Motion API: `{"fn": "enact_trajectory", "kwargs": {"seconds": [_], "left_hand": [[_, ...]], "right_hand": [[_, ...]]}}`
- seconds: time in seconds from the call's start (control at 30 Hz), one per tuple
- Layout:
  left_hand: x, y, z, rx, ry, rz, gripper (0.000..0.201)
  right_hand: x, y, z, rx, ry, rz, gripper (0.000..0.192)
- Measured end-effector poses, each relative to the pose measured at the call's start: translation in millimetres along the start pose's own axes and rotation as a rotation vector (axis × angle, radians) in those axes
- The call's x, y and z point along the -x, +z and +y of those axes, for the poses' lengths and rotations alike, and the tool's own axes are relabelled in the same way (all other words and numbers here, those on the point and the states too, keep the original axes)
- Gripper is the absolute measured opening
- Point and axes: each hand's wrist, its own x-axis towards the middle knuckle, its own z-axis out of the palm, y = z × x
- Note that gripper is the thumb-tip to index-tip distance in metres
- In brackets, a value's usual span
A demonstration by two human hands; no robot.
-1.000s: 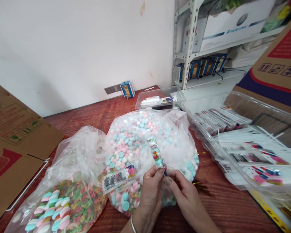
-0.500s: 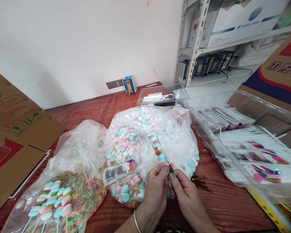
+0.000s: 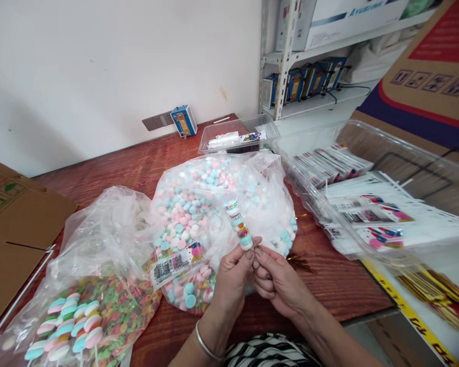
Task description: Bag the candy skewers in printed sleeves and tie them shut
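Thumb and forefinger of the left hand (image 3: 232, 278) pinch the lower end of a slim candy packet (image 3: 238, 227), and the fingertips of the right hand (image 3: 277, 279) close on that same end from the other side, so both hands are clamped on it. The packet stands nearly upright, tilted slightly left, above the near edge of the desk (image 3: 329, 280), in front of a clear bag of pink and blue candies (image 3: 199, 214). Left of that bag, toward the desk's near left corner, lies a bag of ring candies and lollipops (image 3: 95, 311). Along the right edge sits a clear tray of printed wrappers (image 3: 367, 204); a small clear box (image 3: 239, 138) sits at the far edge.
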Motion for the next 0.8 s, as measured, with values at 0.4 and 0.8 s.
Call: {"fn": "enact_trajectory", "kwargs": {"seconds": [0.4,0.8], "left_hand": [[1.4,-14.3,19.4,-0.048,0.089,0.047,0.015],[11.0,-24.9,19.2,-0.674,0.388,0.222,0.023]], "right_hand": [[29.7,-21.6,-0.2,0.570,-0.189,0.064,0.031],[61.2,-93.7,-11.7,1.865,-0.605,0.677,0.018]]}}
